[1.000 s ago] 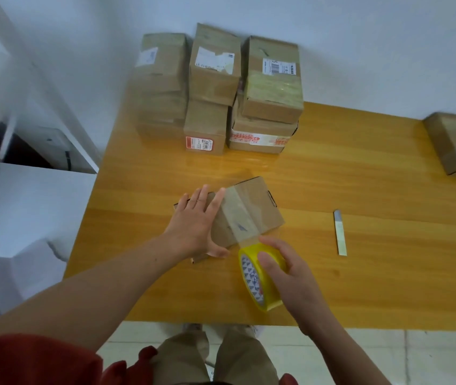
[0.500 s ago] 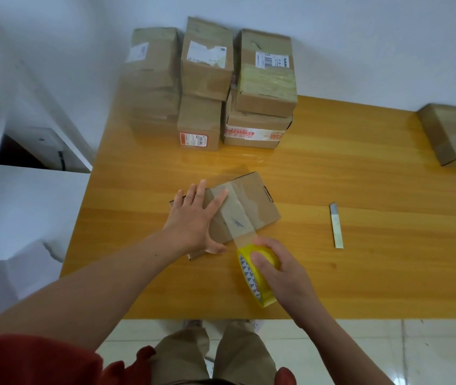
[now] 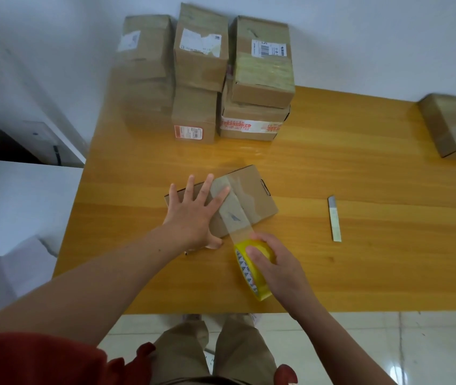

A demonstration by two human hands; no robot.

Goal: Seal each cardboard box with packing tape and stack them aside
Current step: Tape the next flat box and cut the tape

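Fingers [image 3: 207, 187] of left hand [image 3: 193, 215] straight and spread, pressing flat on box [image 3: 257, 201] beneath. Right hand [image 3: 277, 265] curled round roll [image 3: 247, 273], just nearer than box. Pull strip [image 3: 232, 215] taut, press down over near edge, then cut with blade [image 3: 334, 218], lying well right.

wall [image 3: 360, 37]: white | table [image 3: 360, 273]: orange wood | floor [image 3: 388, 351]: pale glossy tiles

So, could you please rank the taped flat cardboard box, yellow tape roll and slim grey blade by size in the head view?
1. Flat cardboard box
2. Yellow tape roll
3. Slim grey blade
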